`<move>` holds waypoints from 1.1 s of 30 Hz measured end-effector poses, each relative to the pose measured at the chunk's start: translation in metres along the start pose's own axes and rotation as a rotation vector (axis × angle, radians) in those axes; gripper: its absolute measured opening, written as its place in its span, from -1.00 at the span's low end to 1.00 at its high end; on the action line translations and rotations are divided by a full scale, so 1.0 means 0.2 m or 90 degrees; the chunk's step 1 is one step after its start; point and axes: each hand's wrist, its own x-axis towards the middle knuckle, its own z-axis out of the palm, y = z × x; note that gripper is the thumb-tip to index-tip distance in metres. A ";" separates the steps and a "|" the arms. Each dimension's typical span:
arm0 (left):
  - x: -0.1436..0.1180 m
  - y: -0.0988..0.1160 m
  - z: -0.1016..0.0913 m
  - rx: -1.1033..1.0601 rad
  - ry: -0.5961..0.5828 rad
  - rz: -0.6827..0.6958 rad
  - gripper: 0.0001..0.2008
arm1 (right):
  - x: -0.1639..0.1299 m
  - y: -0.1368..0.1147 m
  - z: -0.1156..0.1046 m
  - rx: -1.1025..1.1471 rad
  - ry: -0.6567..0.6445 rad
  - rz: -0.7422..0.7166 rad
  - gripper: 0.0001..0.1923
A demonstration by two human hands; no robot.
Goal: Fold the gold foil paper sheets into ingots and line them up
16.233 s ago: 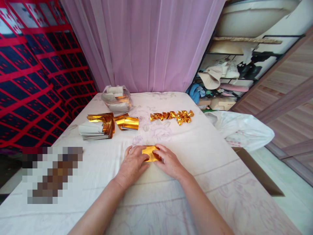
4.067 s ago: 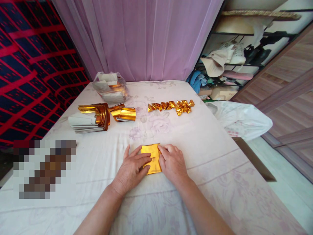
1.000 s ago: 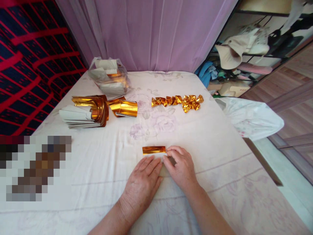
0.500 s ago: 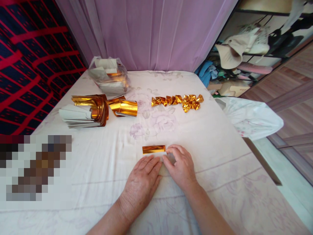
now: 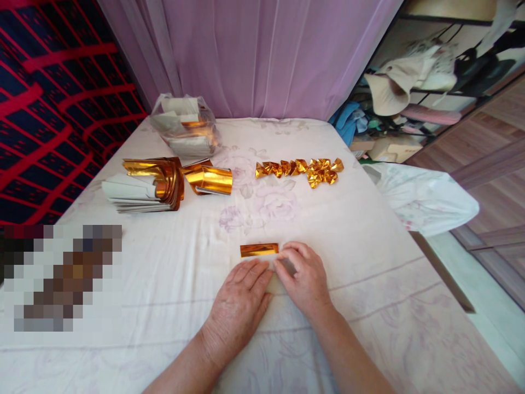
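The gold foil sheet [image 5: 259, 250] lies on the white flowered cloth [image 5: 353, 241] covering the bench, folded so that only a narrow shiny strip shows, with its pale underside turned up toward the person. The left hand [image 5: 241, 298] lies flat, fingers spread, pressing down the pale part just below the gold strip. The right hand [image 5: 305, 279] sits at the strip's right end with thumb and fingers pinched on the fold's corner. The two hands touch each other, both bearing on the sheet.

Beyond the gold strip, farther up the bench, a row of small folded gold pieces [image 5: 301, 168] lies in a line. Up and to the left of the strip stand a curled gold roll [image 5: 210, 179] and a stack of sheets [image 5: 141, 186] with white backs, and behind those a clear plastic bag [image 5: 185, 131] of more paper.

The risk here, as I judge it, is a crooked crease: the foil looks slick and springy, so if the flat hand eases off while the pinched corner moves, the fold could slide or spring open. The soft cloth beneath may also wrinkle and skew the edge.
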 end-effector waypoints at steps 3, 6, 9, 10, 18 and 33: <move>0.00 0.00 0.00 -0.006 0.000 -0.006 -0.65 | 0.00 0.00 -0.01 0.001 0.002 -0.005 -0.92; 0.00 0.00 0.00 -0.012 -0.002 -0.010 -0.65 | 0.00 -0.01 -0.01 0.000 -0.008 -0.009 -0.95; 0.00 0.00 0.00 -0.019 -0.004 -0.009 -0.63 | 0.00 -0.01 -0.02 -0.004 -0.022 -0.006 -0.94; 0.00 0.00 0.00 -0.025 -0.004 -0.011 -0.63 | 0.00 -0.01 -0.02 -0.006 -0.027 -0.003 -0.92; 0.00 -0.01 0.01 -0.046 -0.018 -0.029 -0.65 | 0.00 0.00 -0.04 0.012 -0.071 0.015 -0.87; 0.03 -0.04 -0.01 -0.017 -0.051 0.003 -0.64 | 0.00 0.07 -0.04 0.080 -0.102 -0.030 -0.77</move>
